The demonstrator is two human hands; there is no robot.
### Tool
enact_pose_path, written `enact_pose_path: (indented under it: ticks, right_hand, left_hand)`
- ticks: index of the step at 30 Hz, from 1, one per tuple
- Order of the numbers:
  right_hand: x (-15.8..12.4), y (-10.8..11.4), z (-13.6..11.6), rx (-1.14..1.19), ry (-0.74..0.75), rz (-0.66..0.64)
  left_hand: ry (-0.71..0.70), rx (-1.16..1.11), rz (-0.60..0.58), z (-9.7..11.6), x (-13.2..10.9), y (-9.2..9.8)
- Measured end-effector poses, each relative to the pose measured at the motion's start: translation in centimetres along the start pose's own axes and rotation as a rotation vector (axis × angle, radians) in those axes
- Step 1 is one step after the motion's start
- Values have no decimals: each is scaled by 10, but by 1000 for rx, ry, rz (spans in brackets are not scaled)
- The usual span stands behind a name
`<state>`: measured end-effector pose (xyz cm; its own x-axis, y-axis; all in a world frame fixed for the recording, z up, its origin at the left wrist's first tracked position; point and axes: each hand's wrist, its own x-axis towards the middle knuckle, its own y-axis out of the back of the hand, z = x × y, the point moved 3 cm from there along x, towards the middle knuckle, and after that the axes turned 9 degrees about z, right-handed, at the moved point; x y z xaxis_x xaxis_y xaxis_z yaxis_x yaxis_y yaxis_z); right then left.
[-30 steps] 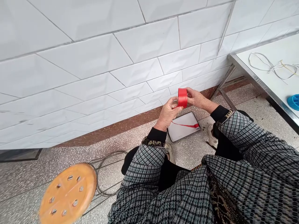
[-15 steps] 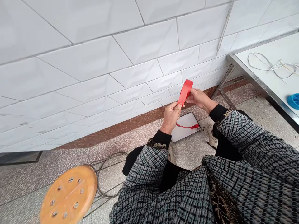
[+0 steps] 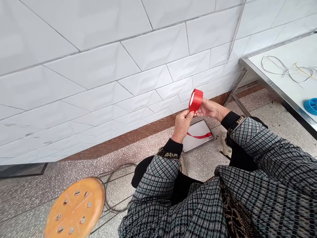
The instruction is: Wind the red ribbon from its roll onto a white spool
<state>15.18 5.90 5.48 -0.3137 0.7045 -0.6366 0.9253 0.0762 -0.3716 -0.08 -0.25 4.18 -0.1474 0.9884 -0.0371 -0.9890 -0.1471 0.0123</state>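
Note:
A flat red ribbon wound into a roll (image 3: pixel 197 98) stands upright between my hands, with a white round middle showing on its left side. My left hand (image 3: pixel 182 124) is closed, pinching the bottom of the roll between thumb and fingers. On the roll's right side, my right hand (image 3: pixel 208 108) has its fingers against the ribbon and reaching below it toward my left thumb; the roll hides part of this grip. Below, a length of red ribbon (image 3: pixel 199 136) curves across a white dark-edged panel or box (image 3: pixel 198 145) on the floor.
An orange round stool (image 3: pixel 75 211) with holes in its seat stands at lower left, beside looped dark cable (image 3: pixel 109 195). To the right is a metal-edged white table (image 3: pixel 279 82) bearing pale wires (image 3: pixel 287 71) and a blue plastic item (image 3: pixel 310 106). A tiled wall (image 3: pixel 138 82) rises ahead.
The red roll has turned, so its round side now shows, and it sits slightly lower. My right hand has moved slightly down, its fingers closer to my left hand.

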Motion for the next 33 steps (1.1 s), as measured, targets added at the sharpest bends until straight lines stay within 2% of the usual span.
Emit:
enact_pose_path:
  ticks: [3,6,14,21,26,30,33]
  right_hand:
    - [-2,0,3,10,-74,-38]
    - [-3,2,3,29,-92,-54]
    - [-13,0,0,-19,-126,-58]
    - [-12,3,3,-155,-47,-96]
    - [-13,2,2,-251,126,-87]
    - [-13,-2,0,-156,149,-32]
    - [-9,0,-5,-115,192,17]
  left_hand:
    - [-69,115,80,4,1,3]
    - [-64,121,140,9,0,6]
    - [-189,145,-10,14,0,7]
    - [-45,15,-153,5,8,9]
    - [36,-160,4,0,12,9]
    - [107,-162,2,-1,11,5]
    - [77,-198,31,3,6,4]
